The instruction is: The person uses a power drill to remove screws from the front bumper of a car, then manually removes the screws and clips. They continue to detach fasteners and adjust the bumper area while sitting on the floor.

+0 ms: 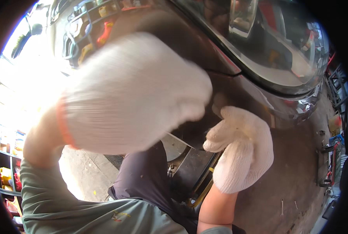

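My left hand (138, 93), in a white knitted glove with an orange cuff, is raised before the dark, glossy car body (174, 43). It is smeared by motion; the rounded outline shows curled fingers, and whatever they may hold is hidden. Lower and to the right, my right hand (246, 148) wears a matching glove. Its fingers are bent together in a pinch, with a small dark spot at the tips that I cannot make out. Close to this hand is the lower body panel, below the large clear headlight (275, 58).
Below the hands, between my legs, is a dark box-like thing (191, 167) with a yellow strip beside it. A wrench (282, 207) lies on the floor at lower right. Shelves (4, 171) with coloured goods line the left edge; more equipment (330, 156) stands along the right.
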Demonstrator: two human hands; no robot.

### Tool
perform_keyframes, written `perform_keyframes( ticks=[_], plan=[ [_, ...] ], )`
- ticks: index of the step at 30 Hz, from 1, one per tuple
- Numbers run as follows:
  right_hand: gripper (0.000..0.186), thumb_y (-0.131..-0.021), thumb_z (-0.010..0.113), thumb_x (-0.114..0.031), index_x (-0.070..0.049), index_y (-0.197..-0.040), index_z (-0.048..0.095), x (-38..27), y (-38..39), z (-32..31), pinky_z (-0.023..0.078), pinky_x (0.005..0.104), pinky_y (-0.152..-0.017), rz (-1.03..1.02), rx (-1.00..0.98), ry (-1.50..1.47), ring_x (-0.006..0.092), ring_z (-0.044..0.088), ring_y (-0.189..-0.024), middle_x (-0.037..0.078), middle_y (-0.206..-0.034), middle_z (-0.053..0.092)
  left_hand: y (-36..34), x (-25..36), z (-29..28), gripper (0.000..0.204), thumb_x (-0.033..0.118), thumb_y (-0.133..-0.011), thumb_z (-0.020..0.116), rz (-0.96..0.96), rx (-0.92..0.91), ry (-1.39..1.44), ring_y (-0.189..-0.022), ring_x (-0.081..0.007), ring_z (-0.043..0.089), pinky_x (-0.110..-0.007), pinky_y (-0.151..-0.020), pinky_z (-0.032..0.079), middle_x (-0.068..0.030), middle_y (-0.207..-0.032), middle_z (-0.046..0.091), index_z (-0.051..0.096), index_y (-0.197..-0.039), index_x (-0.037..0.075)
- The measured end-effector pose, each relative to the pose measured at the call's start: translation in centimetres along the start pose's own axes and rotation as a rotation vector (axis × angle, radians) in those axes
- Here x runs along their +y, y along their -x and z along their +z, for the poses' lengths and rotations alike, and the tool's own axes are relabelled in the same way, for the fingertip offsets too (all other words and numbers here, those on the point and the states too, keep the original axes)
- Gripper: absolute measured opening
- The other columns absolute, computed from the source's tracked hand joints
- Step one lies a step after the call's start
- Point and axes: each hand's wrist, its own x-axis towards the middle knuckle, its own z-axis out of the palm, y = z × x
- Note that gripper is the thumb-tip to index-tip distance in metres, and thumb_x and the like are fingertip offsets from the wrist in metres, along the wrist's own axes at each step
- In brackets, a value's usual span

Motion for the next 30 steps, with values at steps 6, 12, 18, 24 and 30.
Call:
perform_keyframes(
  ticks=[6, 12, 18, 24, 30],
  plan=[
    [0.048, -0.111, 0.052, -0.028, 0.016, -0.120, 0.070, -0.2, 0.1, -0.4, 0.045, 0.0224, -0.048, 0.013, 0.002, -0.056, 0.0142, 0.061, -0.052, 0.013, -0.074, 0.072, 1.2, 0.0, -0.4, 0.009, 0.007, -0.094, 0.074, -0.052, 0.214, 0.119, -0.075, -0.0193, 0.073, -0.030, -0.069, 0.058, -0.0082, -0.083, 0.072, 0.078, -0.098, 0.000],
    [0.045, -0.109, 0.051, -0.026, 0.014, -0.117, 0.072, -0.2, 0.2, 0.0, 0.046, 0.0235, -0.046, 0.024, 0.050, -0.053, 0.0143, 0.060, -0.049, 0.013, -0.072, 0.073, 2.4, 1.5, 0.0, 0.012, 0.008, -0.098, 0.072, -0.271, 0.350, 0.169, -0.076, -0.0203, 0.073, -0.031, -0.072, 0.057, -0.0116, -0.089, 0.073, 0.079, -0.102, -0.001],
    [0.031, -0.110, 0.062, -0.018, 0.007, -0.121, 0.075, 0.2, 0.3, -0.6, 0.055, 0.0231, -0.054, 0.063, 0.027, -0.169, 0.0118, 0.068, -0.057, 0.010, -0.077, 0.076, 2.6, 2.0, 1.2, 0.012, 0.010, -0.098, 0.074, -0.202, 0.400, -0.080, -0.081, -0.0314, 0.075, -0.034, -0.073, 0.058, -0.0145, -0.094, 0.074, 0.078, -0.105, 0.001],
    [0.031, -0.109, 0.062, -0.017, 0.008, -0.120, 0.075, 0.0, 0.2, -0.3, 0.054, 0.0217, -0.052, 0.067, 0.047, -0.160, 0.0113, 0.068, -0.056, 0.009, -0.077, 0.076, 3.0, 3.4, 2.0, 0.011, 0.007, -0.096, 0.074, -0.251, 0.312, -0.320, -0.086, -0.0289, 0.078, -0.037, -0.074, 0.062, -0.0079, -0.104, 0.078, 0.078, -0.106, 0.004],
    [0.042, -0.112, 0.046, -0.020, 0.014, -0.119, 0.071, -0.2, 0.1, 0.5, 0.044, 0.0221, -0.044, 0.032, 0.077, -0.069, 0.0134, 0.059, -0.049, 0.013, -0.070, 0.071, 3.4, 5.0, 2.5, 0.036, 0.005, -0.087, 0.081, -0.273, 0.326, -0.388, -0.086, -0.0322, 0.078, -0.041, -0.078, 0.064, -0.0111, -0.103, 0.078, 0.076, -0.123, 0.005]
  ],
)
